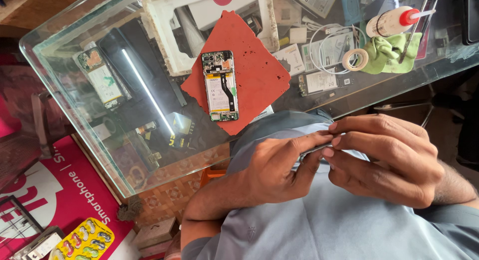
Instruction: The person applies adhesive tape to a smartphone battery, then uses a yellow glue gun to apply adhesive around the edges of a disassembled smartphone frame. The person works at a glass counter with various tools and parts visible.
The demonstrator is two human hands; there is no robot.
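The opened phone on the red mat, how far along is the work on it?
Done: the phone lies on the red mat with its back off, battery and boards exposed. In hand: the left hand and right hand pinch a thin flat part together over the lap; what it is cannot be told. Left: the phone is still open and untouched.
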